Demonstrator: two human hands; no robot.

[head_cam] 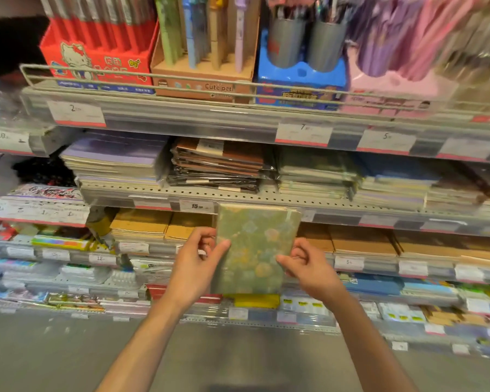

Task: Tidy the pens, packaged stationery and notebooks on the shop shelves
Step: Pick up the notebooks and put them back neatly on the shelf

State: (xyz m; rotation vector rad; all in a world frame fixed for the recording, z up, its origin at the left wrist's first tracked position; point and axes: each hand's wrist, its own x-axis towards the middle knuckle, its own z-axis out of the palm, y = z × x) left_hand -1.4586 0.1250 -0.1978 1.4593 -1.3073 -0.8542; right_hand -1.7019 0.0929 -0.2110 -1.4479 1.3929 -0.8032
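Note:
I hold a green floral notebook upright in front of the shelves, its cover facing me. My left hand pinches its left edge with thumb on the cover. My right hand grips its lower right edge. Behind it, the middle shelf carries flat stacks of notebooks: purple ones, brown wrapped ones and greenish ones. The top shelf holds pen display boxes: red, tan, blue and pink.
Kraft-brown notebooks lie on the shelf behind my hands. Lower shelves hold mixed packaged stationery. A wire rail fronts the top shelf. Price labels line the shelf edges. Grey floor lies below.

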